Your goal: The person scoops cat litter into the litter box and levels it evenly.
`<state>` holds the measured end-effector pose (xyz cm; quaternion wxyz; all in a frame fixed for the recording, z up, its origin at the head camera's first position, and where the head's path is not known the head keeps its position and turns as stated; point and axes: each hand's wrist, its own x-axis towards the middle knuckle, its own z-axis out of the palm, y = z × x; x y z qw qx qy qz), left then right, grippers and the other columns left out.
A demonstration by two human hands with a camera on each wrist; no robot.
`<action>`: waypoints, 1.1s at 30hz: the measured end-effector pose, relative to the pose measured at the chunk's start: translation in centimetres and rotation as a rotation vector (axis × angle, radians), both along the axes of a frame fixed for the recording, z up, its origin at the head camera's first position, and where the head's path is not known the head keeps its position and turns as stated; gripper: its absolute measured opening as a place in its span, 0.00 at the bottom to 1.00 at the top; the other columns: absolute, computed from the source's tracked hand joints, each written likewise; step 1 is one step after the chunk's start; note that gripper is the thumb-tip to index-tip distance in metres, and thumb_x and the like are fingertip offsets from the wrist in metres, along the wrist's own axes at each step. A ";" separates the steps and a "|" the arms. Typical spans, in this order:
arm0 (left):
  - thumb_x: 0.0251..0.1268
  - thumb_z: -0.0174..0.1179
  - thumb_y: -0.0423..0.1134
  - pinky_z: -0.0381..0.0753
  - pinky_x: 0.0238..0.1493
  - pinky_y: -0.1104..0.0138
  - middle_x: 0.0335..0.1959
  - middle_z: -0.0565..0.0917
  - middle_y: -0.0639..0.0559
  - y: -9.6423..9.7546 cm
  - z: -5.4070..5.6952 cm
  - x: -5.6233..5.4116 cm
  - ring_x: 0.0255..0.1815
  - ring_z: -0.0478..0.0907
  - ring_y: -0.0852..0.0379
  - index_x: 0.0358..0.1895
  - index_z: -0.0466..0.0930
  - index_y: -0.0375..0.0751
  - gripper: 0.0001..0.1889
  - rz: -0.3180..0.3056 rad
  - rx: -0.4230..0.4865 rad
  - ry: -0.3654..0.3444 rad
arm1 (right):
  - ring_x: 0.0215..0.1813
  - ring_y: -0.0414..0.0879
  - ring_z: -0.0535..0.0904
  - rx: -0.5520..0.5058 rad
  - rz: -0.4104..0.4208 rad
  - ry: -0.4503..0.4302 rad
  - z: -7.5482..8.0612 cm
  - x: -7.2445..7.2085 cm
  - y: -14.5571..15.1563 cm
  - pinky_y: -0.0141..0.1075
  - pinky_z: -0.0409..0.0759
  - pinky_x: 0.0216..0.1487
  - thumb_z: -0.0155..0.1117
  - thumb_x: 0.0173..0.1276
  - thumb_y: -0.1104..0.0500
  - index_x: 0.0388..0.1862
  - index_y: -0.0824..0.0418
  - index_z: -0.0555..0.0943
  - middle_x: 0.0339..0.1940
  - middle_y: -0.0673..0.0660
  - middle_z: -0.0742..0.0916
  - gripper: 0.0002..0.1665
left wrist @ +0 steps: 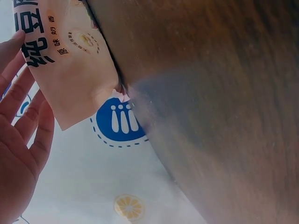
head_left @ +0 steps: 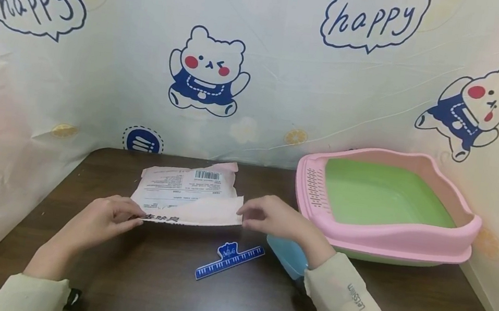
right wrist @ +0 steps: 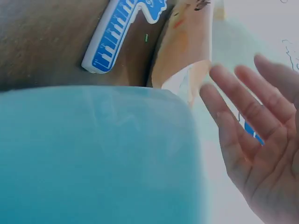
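A pale pink printed cat litter bag lies at the back left of the table, barcode side facing up. Its near edge carries large dark lettering. My left hand pinches the near left corner, thumb on one face and fingers behind the other. At the bag's right edge, my right hand has its fingertips by the corner; the right wrist view shows those fingers spread and loosely bent, holding nothing. A blue clip with a piano-key pattern lies in front of the bag.
A pink-rimmed litter box with a green inside stands at the back right. Under my right forearm lies a light-blue plastic piece, partly hidden by the sleeve. A printed curtain hangs behind and beside the table.
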<state>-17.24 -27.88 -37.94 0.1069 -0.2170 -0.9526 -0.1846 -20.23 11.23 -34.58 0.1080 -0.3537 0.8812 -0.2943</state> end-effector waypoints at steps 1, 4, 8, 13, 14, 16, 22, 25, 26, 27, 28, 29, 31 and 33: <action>0.53 0.74 0.38 0.81 0.44 0.56 0.38 0.88 0.57 0.0 0.0 0.0 0.40 0.80 0.56 0.36 0.89 0.53 0.07 0.004 0.001 -0.002 | 0.45 0.44 0.83 -0.017 -0.021 0.018 0.1 0.0 0.0 0.36 0.84 0.52 0.66 0.69 0.60 0.55 0.62 0.84 0.46 0.55 0.89 0.17; 0.54 0.74 0.39 0.82 0.47 0.51 0.40 0.88 0.55 0.1 0.2 0.1 0.44 0.81 0.52 0.39 0.90 0.52 0.08 0.013 0.002 -0.029 | 0.50 0.50 0.84 -0.048 -0.070 0.070 -0.1 -0.2 -0.2 0.42 0.83 0.56 0.65 0.69 0.61 0.56 0.63 0.83 0.50 0.58 0.88 0.18; 0.55 0.73 0.41 0.79 0.53 0.46 0.45 0.88 0.52 0.2 0.4 0.0 0.50 0.81 0.47 0.43 0.90 0.50 0.11 0.019 0.006 -0.062 | 0.59 0.54 0.80 -0.060 -0.107 0.116 -0.6 -0.6 -0.7 0.47 0.78 0.64 0.65 0.69 0.60 0.59 0.64 0.81 0.56 0.59 0.86 0.21; 0.55 0.73 0.40 0.78 0.54 0.46 0.47 0.88 0.51 0.5 0.5 -0.2 0.52 0.79 0.47 0.45 0.90 0.47 0.13 -0.003 -0.009 -0.045 | 0.66 0.55 0.76 -0.059 -0.125 0.082 -1.1 -0.9 -1.4 0.48 0.74 0.69 0.65 0.69 0.59 0.65 0.66 0.75 0.63 0.61 0.81 0.27; 0.55 0.73 0.40 0.78 0.54 0.47 0.47 0.88 0.51 0.6 0.5 -0.2 0.52 0.79 0.47 0.45 0.90 0.46 0.13 -0.009 -0.011 -0.040 | 0.67 0.56 0.75 -0.058 -0.125 0.069 -1.2 -1.0 -1.5 0.48 0.73 0.70 0.65 0.69 0.58 0.67 0.66 0.74 0.64 0.61 0.80 0.29; 0.56 0.72 0.40 0.77 0.54 0.48 0.47 0.88 0.50 0.7 0.5 -0.3 0.52 0.78 0.48 0.45 0.90 0.45 0.13 -0.018 -0.014 -0.022 | 0.67 0.57 0.75 -0.051 -0.121 0.048 -1.3 -1.1 -1.6 0.48 0.72 0.71 0.65 0.69 0.58 0.69 0.67 0.72 0.66 0.63 0.79 0.31; 0.59 0.71 0.43 0.76 0.54 0.48 0.48 0.88 0.49 1.0 0.5 -0.6 0.53 0.77 0.48 0.48 0.88 0.44 0.15 -0.022 0.007 0.007 | 0.69 0.55 0.73 -0.006 -0.109 0.013 -1.5 -1.1 -2.1 0.48 0.69 0.73 0.65 0.69 0.56 0.73 0.68 0.67 0.69 0.64 0.76 0.37; 0.62 0.68 0.44 0.76 0.56 0.44 0.49 0.87 0.46 1.2 0.7 -0.9 0.54 0.77 0.45 0.51 0.87 0.43 0.16 -0.019 0.009 -0.025 | 0.71 0.55 0.71 0.018 -0.103 0.000 -1.6 -1.2 -2.4 0.49 0.67 0.74 0.65 0.70 0.55 0.74 0.67 0.66 0.71 0.64 0.75 0.38; 0.62 0.68 0.45 0.77 0.56 0.44 0.50 0.86 0.45 1.3 0.7 -0.9 0.55 0.78 0.44 0.51 0.87 0.43 0.17 -0.015 0.005 -0.038 | 0.72 0.56 0.70 0.026 -0.103 -0.005 -1.6 -1.2 -2.4 0.49 0.66 0.75 0.65 0.70 0.54 0.74 0.66 0.65 0.72 0.64 0.74 0.39; 0.63 0.67 0.46 0.77 0.55 0.43 0.50 0.86 0.43 1.3 0.8 -1.0 0.54 0.78 0.43 0.52 0.86 0.43 0.17 -0.015 0.000 -0.055 | 0.72 0.56 0.70 0.030 -0.103 -0.008 -1.7 -1.3 -2.5 0.49 0.66 0.75 0.65 0.70 0.54 0.75 0.66 0.65 0.72 0.64 0.74 0.39; 0.64 0.67 0.47 0.77 0.55 0.43 0.51 0.86 0.42 1.3 0.8 -1.1 0.54 0.78 0.42 0.53 0.86 0.43 0.18 -0.009 -0.006 -0.077 | 0.73 0.57 0.69 0.035 -0.104 -0.014 -1.7 -1.3 -2.5 0.50 0.66 0.75 0.64 0.70 0.54 0.75 0.66 0.65 0.72 0.64 0.74 0.39; 0.64 0.66 0.47 0.77 0.55 0.43 0.51 0.86 0.41 1.4 0.8 -1.1 0.54 0.79 0.42 0.54 0.86 0.43 0.19 0.000 -0.011 -0.103 | 0.73 0.57 0.69 0.042 -0.104 -0.024 -1.8 -1.3 -2.5 0.51 0.65 0.75 0.64 0.70 0.54 0.75 0.65 0.65 0.72 0.64 0.74 0.39; 0.65 0.65 0.48 0.78 0.54 0.43 0.52 0.86 0.40 1.4 0.9 -1.2 0.53 0.80 0.42 0.56 0.85 0.44 0.20 0.013 -0.026 -0.147 | 0.73 0.57 0.69 0.057 -0.104 -0.042 -1.9 -1.3 -2.6 0.51 0.65 0.75 0.64 0.70 0.53 0.76 0.63 0.64 0.73 0.64 0.73 0.39; 0.64 0.65 0.48 0.79 0.53 0.43 0.52 0.86 0.39 1.3 0.9 -1.2 0.51 0.82 0.43 0.56 0.85 0.44 0.20 0.020 -0.032 -0.179 | 0.72 0.57 0.70 0.063 -0.100 -0.054 -2.1 -1.2 -2.6 0.52 0.66 0.74 0.64 0.70 0.53 0.76 0.63 0.64 0.72 0.63 0.73 0.39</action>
